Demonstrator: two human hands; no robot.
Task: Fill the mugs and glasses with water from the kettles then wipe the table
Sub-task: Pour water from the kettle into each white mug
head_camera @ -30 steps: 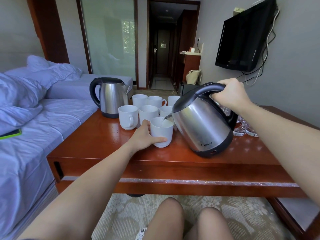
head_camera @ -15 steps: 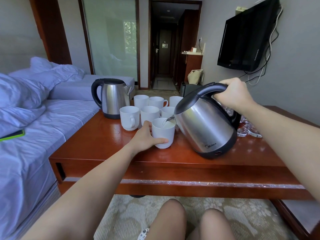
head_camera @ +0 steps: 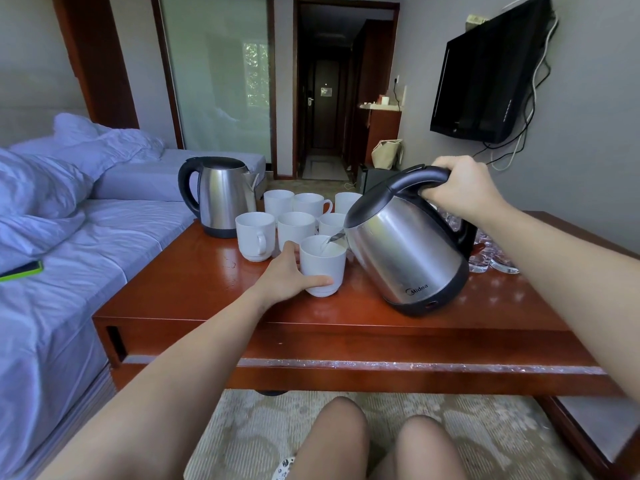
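Right hand [head_camera: 460, 194] tight on handle of tilted kettle [head_camera: 405, 258]; left hand [head_camera: 282, 275] (thumb in front) snug round near mug [head_camera: 323, 268].

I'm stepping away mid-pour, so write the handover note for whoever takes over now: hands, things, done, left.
Left hand holds the front mug on the table. Right hand grips the tilted kettle, pouring into it.
Second kettle upright at far left; six more mugs behind; glasses behind the tilted kettle.
Done: front mug filling.
Left: check the other mugs, fill glasses, wipe table.
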